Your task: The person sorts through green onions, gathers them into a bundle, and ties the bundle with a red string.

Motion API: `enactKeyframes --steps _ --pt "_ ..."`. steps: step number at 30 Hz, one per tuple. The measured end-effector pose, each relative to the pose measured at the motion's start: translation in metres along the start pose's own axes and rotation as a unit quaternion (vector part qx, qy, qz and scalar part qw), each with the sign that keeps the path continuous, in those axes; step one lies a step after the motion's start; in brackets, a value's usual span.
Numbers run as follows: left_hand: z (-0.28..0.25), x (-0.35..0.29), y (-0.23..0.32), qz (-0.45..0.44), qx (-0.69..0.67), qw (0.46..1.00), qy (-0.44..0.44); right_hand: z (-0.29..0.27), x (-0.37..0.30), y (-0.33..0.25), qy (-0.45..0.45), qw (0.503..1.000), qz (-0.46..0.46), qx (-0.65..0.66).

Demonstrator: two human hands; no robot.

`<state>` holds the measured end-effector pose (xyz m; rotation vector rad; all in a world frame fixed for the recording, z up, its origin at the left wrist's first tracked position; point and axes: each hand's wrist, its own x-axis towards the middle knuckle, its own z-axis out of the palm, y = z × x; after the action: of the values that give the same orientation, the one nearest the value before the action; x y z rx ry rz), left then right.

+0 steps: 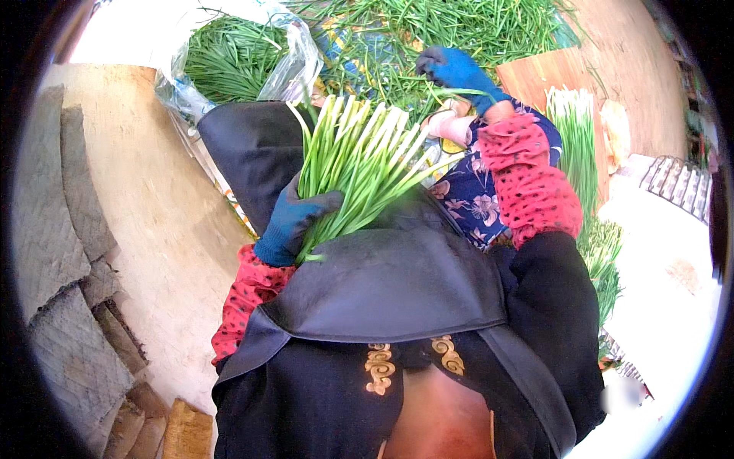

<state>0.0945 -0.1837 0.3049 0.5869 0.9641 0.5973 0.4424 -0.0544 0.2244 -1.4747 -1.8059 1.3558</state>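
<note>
Bunch [355,164] over the apron [382,291]; heap [474,23] beyond it; bag [306,57] ahead to the left; more stalks [575,145] to the right.

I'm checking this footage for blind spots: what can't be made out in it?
All in the head view:
Left hand: most fingers, hidden by the bunch of stalks.
Right hand: fingertips curled out of sight, so any grip is unclear.
Loose greens: far side, cut off by the upper edge.
Plastic bag: bottom, covered by the greens inside.
</note>
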Motion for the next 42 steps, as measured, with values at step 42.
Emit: enactKeyframes --steps 42 --pt "-0.008 0.013 0.004 -0.064 -0.008 0.995 -0.071 -0.029 0.032 -0.021 0.036 0.923 0.094 0.373"
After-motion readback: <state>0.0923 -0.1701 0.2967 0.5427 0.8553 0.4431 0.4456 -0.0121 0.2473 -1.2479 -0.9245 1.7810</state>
